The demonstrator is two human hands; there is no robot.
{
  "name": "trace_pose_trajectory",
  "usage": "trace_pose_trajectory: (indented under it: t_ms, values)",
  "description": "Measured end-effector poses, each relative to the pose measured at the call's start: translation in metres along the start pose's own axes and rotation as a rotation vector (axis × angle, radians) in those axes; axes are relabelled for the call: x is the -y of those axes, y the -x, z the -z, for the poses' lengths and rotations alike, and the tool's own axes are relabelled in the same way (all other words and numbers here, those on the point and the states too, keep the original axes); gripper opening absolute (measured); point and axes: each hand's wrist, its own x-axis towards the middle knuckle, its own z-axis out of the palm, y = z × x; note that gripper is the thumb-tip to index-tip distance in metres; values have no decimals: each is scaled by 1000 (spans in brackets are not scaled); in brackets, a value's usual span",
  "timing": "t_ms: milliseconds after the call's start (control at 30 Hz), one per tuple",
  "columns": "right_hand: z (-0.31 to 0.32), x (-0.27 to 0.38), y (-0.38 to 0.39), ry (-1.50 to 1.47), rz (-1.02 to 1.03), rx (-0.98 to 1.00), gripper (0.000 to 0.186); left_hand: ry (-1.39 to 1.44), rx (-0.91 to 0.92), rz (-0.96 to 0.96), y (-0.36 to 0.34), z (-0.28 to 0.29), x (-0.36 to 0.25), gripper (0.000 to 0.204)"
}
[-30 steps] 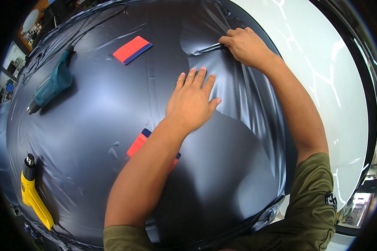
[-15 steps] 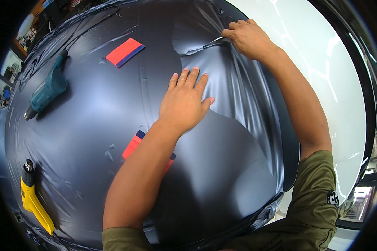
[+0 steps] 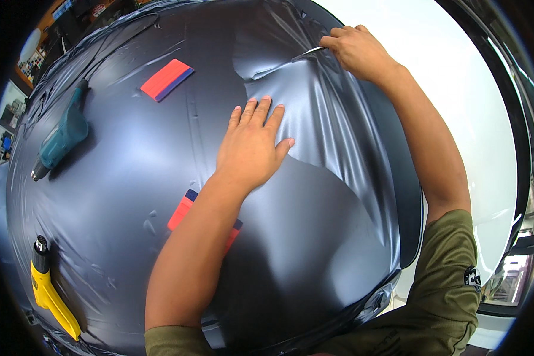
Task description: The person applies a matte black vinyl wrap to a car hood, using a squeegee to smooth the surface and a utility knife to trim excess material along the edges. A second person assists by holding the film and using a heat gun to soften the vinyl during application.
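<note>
Grey satin film (image 3: 344, 225) covers a broad curved car panel, loose and rippled toward its right side. My left hand (image 3: 250, 145) lies flat on this film with its fingers spread. Farther off and to the right, my right hand (image 3: 356, 52) is closed round a slim metal knife (image 3: 308, 53). The knife's tip rests at the right end of a slit (image 3: 271, 72) in the film, just beyond my left fingertips. A red squeegee with a dark blue edge (image 3: 181, 212) lies partly hidden beneath my left forearm.
Another red squeegee (image 3: 167, 79) lies on the film at the far left. A teal heat gun (image 3: 65, 133) and a yellow heat gun (image 3: 50, 293) rest along the left side. White car bodywork (image 3: 451, 107) stands to the right, past the film's edge.
My right hand has drawn the knife rightward and the slit in the film has grown longer. My left hand stays in place on the film while the whole view has shifted slightly.
</note>
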Motion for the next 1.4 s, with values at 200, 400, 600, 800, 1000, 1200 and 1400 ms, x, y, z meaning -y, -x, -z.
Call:
trace_pose_trajectory:
  t_ms: [200,400,600,800,1000,1200,1400]
  values:
    - [-5,-7,9,-57,-38,-4,31,0,12,5,-1,1,-1,62]
    - [-12,-16,13,-68,-47,-4,29,-9,27,6,-1,2,-1,62]
    - [-19,-22,16,-80,-49,-30,26,-15,36,13,-1,3,-2,62]
    - [-23,-24,17,-75,-56,-48,23,-11,33,13,-1,2,-1,62]
    - [-20,-23,20,-103,-67,-40,20,0,31,10,-1,4,-1,61]
    - [-21,-25,23,-112,-93,-5,16,7,17,0,0,3,-1,61]
    - [-20,-27,27,-152,-94,-23,17,10,12,-1,1,3,-2,62]
